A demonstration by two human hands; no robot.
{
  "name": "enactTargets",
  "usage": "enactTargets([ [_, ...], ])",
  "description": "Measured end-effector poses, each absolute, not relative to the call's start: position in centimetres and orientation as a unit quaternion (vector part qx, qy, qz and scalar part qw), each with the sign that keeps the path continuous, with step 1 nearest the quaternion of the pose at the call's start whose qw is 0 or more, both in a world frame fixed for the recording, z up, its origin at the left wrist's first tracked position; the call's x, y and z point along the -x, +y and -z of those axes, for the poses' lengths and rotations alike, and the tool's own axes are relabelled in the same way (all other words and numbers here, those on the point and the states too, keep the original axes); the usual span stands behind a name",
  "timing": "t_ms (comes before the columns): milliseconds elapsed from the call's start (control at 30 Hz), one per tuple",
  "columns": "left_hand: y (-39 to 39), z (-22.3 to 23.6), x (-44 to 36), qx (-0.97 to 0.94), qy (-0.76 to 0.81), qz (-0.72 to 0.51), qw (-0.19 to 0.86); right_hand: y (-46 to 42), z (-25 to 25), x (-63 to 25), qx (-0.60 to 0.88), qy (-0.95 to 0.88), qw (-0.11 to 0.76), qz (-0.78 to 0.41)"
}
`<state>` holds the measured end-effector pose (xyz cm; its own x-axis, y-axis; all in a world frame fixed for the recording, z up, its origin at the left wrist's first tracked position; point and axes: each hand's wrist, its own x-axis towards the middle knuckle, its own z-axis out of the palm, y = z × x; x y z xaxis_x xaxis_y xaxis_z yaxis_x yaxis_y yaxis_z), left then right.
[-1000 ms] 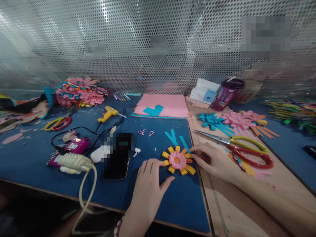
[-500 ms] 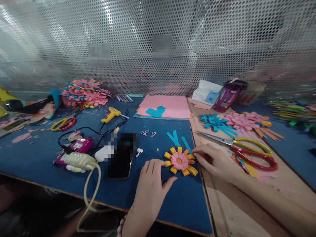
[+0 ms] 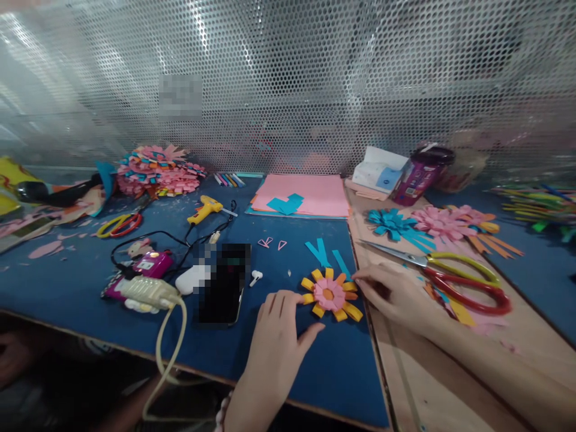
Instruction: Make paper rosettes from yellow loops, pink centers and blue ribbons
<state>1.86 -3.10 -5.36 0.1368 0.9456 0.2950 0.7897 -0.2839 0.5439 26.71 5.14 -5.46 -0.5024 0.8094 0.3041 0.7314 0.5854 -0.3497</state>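
Observation:
A paper flower (image 3: 329,294) with yellow and orange looped petals and a pink middle lies flat on the blue table. My left hand (image 3: 276,342) rests palm down at its left side, fingers stretched and thumb spread, the index fingertip touching a yellow petal. To the flower's right, my right hand (image 3: 393,297) is curled, with its fingertips drawn together beside the petals and the end of a blue paper strip (image 3: 341,264). What those fingertips hold, if anything, is hidden. Two more blue strips (image 3: 320,252) lie just behind the flower.
Large scissors (image 3: 468,276) lie by my right forearm, near blue (image 3: 391,225) and pink paper flowers (image 3: 441,222). Left are a phone (image 3: 224,288), a cabled power bank (image 3: 150,291), a yellow glue gun (image 3: 206,208) and smaller scissors (image 3: 119,225). Paper sheets (image 3: 306,189) lie behind.
The view has shifted slightly, so everything sits a little further right. Both hands and the flower keep their places relative to each other.

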Motion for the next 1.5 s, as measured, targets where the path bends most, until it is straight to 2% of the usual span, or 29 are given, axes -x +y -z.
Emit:
enactTargets([
  [267,-3.1,5.2,-1.9,-0.743,0.588,-0.294,0.13,5.0,5.1,-26.5,0.444,-0.854,0.252,-0.099],
  [467,-3.2,5.2,-1.9,-0.745,0.586,-0.295,0.12,4.8,4.9,-26.5,0.453,-0.857,0.223,-0.103],
  [1067,-3.1,5.2,-1.9,-0.744,0.584,-0.3,0.123,4.8,4.5,-26.4,0.436,-0.856,0.248,-0.126],
  [1500,-3.3,5.3,-1.9,-0.735,0.591,-0.306,0.132,4.9,5.0,-26.8,0.449,-0.856,0.218,-0.134],
])
